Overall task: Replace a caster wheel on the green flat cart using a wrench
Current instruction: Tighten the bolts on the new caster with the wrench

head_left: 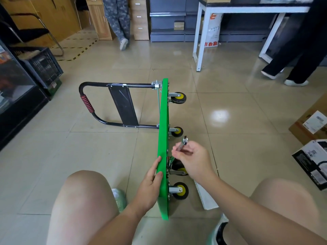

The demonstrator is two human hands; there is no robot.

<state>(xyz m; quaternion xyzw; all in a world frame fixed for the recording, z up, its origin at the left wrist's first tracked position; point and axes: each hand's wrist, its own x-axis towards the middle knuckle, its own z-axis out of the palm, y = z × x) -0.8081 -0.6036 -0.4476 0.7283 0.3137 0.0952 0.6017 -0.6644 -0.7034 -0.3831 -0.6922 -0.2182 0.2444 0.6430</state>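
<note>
Head view looks down on the floor, where the green flat cart [163, 121] stands tipped on its long edge, its black handle [86, 103] lying out to the left on the tiles. The left hand [150, 184] is clasped over the near part of the deck's upper edge, steadying it. All four wheels stick out to the right of the deck. One caster [177, 167], third from the far end, is partly hidden under the right hand [194, 160], which pinches a slim metal wrench [183, 143] in its fingertips, the tool's head raised and clear of any bolt. The deck looks stiff and smooth, light enough to hold upright one-handed yet likely to tip or slide on the glossy tiles, so a firm hold on the upper edge close to the caster being worked suits it. The wrench is rigid and thin, and gripping farther down its shaft should give better leverage. Boxes [311, 163] sit toward the floor's right edge.
</note>
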